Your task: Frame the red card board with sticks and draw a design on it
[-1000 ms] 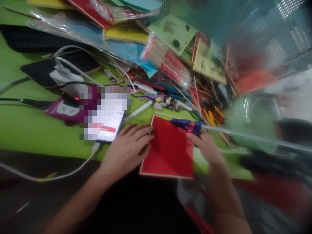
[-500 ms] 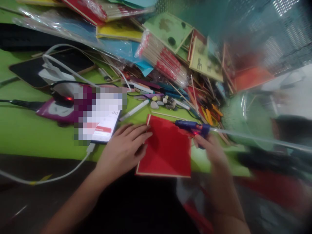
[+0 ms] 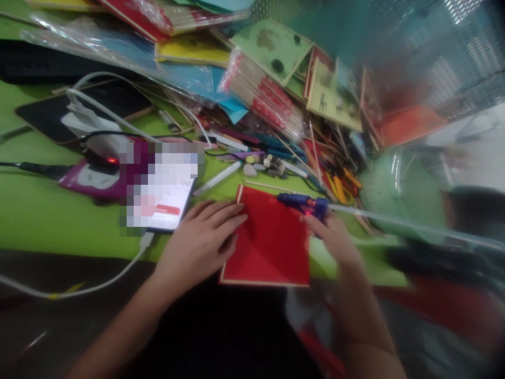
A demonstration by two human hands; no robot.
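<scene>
A square red panel [image 3: 272, 242] with pale wooden strips on its left and bottom edges lies in front of me. Across its left edge rest the outstretched fingers of my left hand [image 3: 205, 231], pressing lightly from above. My right hand [image 3: 331, 231] is wrapped around a blue hot glue gun [image 3: 303, 202] with a small red light glowing on it. The gun's nozzle points left over the panel's top edge; whether it touches is too blurred to tell. A long clear glue stick [image 3: 402, 219] sticks out of the gun's back end.
Left of the panel lie a lit phone [image 3: 173, 195] on a white cable and a purple power strip [image 3: 90, 176]. Beyond are pebbles [image 3: 272, 166], pens, orange-handled scissors [image 3: 341, 187] and a wrapped stick bundle [image 3: 264, 97]. A translucent green tub [image 3: 402, 195] stands right.
My right hand has shifted the glue gun slightly to the left along the panel's top edge. My left hand and the panel have hardly moved.
</scene>
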